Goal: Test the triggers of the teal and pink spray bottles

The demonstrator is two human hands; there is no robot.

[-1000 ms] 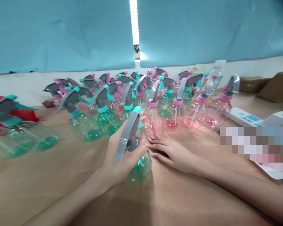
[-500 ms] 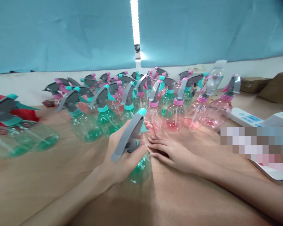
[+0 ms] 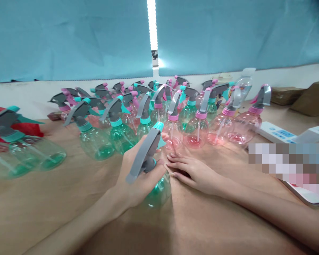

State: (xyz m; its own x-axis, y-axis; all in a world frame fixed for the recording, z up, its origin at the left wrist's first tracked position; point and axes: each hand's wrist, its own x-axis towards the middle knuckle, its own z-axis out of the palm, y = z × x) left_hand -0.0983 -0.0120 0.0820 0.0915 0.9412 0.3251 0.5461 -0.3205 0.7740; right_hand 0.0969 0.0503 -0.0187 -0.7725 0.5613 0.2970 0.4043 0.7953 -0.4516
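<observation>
My left hand (image 3: 134,177) is wrapped round the neck of a green spray bottle (image 3: 157,194), just below its grey trigger head with a turquoise nozzle. The clear green body shows under my palm, and part of it is hidden by the hand. Just right of that bottle, my right hand (image 3: 195,173) rests on the brown table (image 3: 218,226). Its fingers are stretched out towards the bottle and hold nothing. Beyond the fingertips stands a pink spray bottle (image 3: 173,134) with a grey and pink head.
Several green and pink spray bottles stand in rows behind my hands, including a green bottle (image 3: 95,143) at the left. A red bag (image 3: 33,130) lies far left. At the right are a white device with blue buttons (image 3: 278,131), a clear plastic bottle (image 3: 246,85) and brown cardboard (image 3: 312,99).
Almost nothing differs. The spray bottle in my left hand has shifted very slightly, while my right hand and the other bottles stay in place.
</observation>
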